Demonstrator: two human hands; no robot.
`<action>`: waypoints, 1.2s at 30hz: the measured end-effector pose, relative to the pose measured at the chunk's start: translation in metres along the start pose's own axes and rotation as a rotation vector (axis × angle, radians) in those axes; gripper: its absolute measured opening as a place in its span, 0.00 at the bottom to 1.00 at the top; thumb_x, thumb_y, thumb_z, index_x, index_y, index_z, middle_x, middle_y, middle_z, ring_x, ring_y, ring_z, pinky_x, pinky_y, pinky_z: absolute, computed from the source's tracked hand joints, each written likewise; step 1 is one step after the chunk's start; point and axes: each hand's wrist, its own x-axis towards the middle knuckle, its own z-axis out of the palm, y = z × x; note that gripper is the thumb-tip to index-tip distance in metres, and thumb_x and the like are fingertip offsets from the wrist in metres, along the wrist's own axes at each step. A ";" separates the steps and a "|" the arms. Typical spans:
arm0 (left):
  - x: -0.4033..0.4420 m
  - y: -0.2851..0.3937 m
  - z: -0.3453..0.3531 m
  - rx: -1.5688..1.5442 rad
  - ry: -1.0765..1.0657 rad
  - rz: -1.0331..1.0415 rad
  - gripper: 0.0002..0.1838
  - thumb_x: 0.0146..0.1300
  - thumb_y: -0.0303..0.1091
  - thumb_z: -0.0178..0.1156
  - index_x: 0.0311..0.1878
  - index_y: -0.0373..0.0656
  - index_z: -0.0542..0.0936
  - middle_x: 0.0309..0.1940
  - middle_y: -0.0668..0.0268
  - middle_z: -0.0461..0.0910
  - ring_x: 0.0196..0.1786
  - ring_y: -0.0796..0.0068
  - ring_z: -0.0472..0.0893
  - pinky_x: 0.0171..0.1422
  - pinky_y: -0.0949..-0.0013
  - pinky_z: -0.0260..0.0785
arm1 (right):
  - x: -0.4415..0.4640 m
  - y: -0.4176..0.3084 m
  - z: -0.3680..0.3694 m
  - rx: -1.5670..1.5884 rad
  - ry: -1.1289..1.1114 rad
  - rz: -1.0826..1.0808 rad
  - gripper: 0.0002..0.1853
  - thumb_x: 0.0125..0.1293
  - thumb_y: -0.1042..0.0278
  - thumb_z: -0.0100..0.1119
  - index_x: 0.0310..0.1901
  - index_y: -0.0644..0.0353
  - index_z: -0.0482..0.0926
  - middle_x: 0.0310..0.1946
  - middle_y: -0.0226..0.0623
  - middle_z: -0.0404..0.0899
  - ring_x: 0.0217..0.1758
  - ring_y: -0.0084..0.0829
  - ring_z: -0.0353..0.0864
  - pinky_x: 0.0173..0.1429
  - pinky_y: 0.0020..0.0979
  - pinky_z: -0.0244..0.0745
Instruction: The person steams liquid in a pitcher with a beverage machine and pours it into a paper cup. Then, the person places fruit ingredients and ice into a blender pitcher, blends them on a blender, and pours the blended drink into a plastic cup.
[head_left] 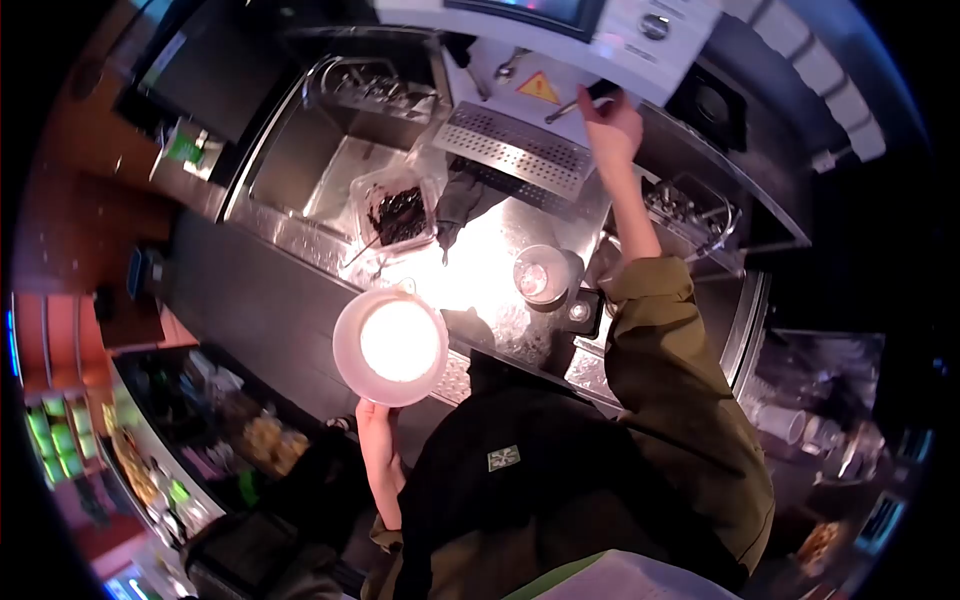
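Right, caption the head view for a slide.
Left hand holding a pale round container, right hand at a black-handled fitting near a perforated metal tray.

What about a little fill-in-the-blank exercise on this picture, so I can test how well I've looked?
1. The pale round container is held in the person's ____ hand.
2. Near the raised right hand, the warning sticker has the shape of a ____.
3. The contents of the clear tub look ____ rather than pale.
4. The metal grate is pierced by many small ____.

Missing words: left; triangle; dark; holes.
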 end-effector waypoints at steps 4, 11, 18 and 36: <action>0.008 0.002 0.002 0.019 -0.104 0.002 0.11 0.60 0.28 0.50 0.46 0.36 0.73 0.40 0.65 0.76 0.41 0.76 0.74 0.48 0.72 0.66 | 0.008 0.004 -0.006 -0.171 -0.060 -0.104 0.23 0.46 0.42 0.55 0.24 0.58 0.80 0.23 0.45 0.78 0.29 0.45 0.78 0.35 0.39 0.73; 0.008 0.010 0.013 0.079 -0.137 -0.040 0.08 0.57 0.28 0.53 0.40 0.40 0.75 0.34 0.68 0.77 0.34 0.79 0.72 0.44 0.74 0.64 | -0.012 0.000 -0.079 -0.533 -0.215 -0.331 0.17 0.52 0.54 0.54 0.29 0.62 0.73 0.21 0.44 0.77 0.26 0.43 0.79 0.30 0.39 0.74; 0.009 0.012 -0.004 0.034 -0.168 -0.031 0.11 0.59 0.29 0.51 0.45 0.37 0.73 0.38 0.66 0.76 0.39 0.78 0.74 0.48 0.72 0.65 | -0.040 -0.124 -0.151 -0.341 -0.165 -0.868 0.14 0.53 0.60 0.55 0.41 0.54 0.74 0.23 0.37 0.73 0.27 0.37 0.75 0.27 0.35 0.70; 0.017 0.014 -0.058 -0.010 -0.165 -0.003 0.11 0.62 0.31 0.49 0.46 0.38 0.73 0.34 0.72 0.75 0.32 0.86 0.69 0.41 0.79 0.61 | 0.025 -0.133 -0.112 -0.575 0.368 -1.128 0.22 0.47 0.59 0.58 0.48 0.45 0.74 0.34 0.31 0.65 0.42 0.29 0.64 0.48 0.36 0.54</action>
